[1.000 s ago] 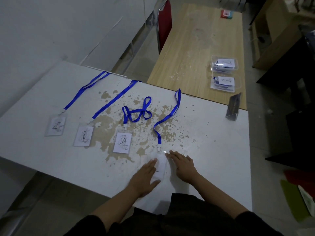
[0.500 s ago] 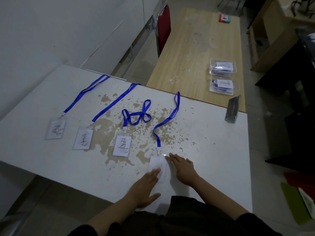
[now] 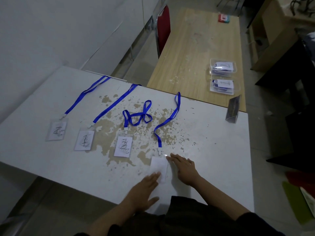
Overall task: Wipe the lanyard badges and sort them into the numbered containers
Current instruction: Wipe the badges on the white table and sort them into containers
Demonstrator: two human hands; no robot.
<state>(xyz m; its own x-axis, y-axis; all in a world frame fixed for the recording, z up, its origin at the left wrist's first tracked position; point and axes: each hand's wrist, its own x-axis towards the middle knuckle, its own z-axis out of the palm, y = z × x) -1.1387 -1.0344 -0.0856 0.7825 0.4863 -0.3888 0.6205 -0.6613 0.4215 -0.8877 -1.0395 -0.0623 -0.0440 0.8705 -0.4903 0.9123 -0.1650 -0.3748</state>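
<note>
Both hands flat, fingers straight, holding nothing. Blank badge [image 3: 159, 167] lies on surface [image 3: 213, 150] between my left hand [image 3: 144, 189] and right hand [image 3: 185, 169]; left fingertips on its near edge.

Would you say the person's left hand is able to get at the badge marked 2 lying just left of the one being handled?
Probably yes: the left hand lies flat close by, and only bare white table separates it from the clear-sleeved badge marked 2.
</note>
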